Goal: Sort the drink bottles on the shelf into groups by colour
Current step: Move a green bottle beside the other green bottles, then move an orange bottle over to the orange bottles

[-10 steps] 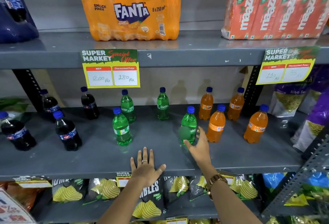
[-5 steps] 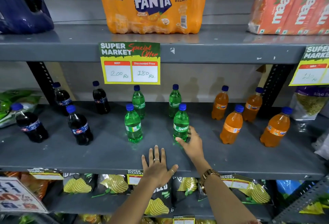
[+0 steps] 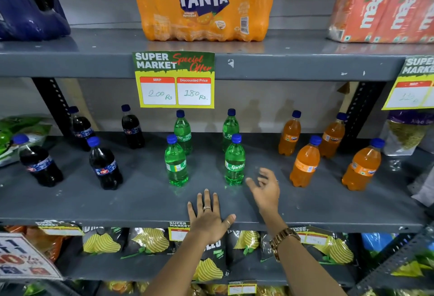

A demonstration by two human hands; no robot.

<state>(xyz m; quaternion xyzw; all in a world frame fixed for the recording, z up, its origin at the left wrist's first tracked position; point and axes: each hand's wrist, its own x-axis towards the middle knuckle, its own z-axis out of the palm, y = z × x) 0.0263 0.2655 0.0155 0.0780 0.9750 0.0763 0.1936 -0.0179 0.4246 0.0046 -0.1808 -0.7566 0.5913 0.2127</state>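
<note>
On the grey middle shelf (image 3: 141, 201) stand several dark cola bottles (image 3: 104, 166) at the left, several green Sprite bottles (image 3: 176, 164) in the middle and several orange Fanta bottles (image 3: 305, 164) at the right. The front right Sprite bottle (image 3: 234, 161) stands upright on its own. My right hand (image 3: 266, 190) hovers just to its right, fingers spread, touching nothing. My left hand (image 3: 209, 215) lies flat, palm down, on the shelf's front edge.
The top shelf carries a Fanta multipack (image 3: 204, 4), a blue pack (image 3: 28, 6) and red Maaza cartons (image 3: 385, 6). A price card (image 3: 175, 79) hangs from its edge. Chip bags (image 3: 150, 241) fill the shelf below. Snack bags (image 3: 406, 133) stand at the right.
My right hand slid the green Sprite bottle leftward from beside the orange bottles into the green group, then let go and drew back to the right. The left hand stayed put.
</note>
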